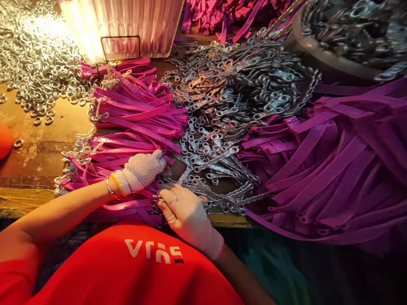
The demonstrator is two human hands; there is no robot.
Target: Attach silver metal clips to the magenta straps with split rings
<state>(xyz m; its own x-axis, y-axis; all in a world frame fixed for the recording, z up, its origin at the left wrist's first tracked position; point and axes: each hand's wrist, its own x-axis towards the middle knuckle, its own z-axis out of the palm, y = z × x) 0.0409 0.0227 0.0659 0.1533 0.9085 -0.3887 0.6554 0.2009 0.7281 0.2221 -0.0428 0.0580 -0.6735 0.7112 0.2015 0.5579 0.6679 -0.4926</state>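
My left hand (143, 170), in a white dotted glove with a yellow cuff, rests with curled fingers over the near end of a row of pink straps (136, 111). What its fingers hold, if anything, is hidden. Close beside it, nearer my body, my right hand (186, 212) wears a plain pale glove and has its fingers pinched together. A small metal bit shows at those fingertips, too unclear to name. Silver rings are fixed at the left ends of the pink straps. Twisted metal bars with ring ends (219, 163) lie just right of both hands.
Loose silver rings (41, 72) cover the table's far left. A lit ribbed box-like shade (136, 25) stands at the back. A larger heap of twisted bars (241, 80) and a full bucket (330, 55) lie right of it. Long purple straps (311, 169) overhang the right edge.
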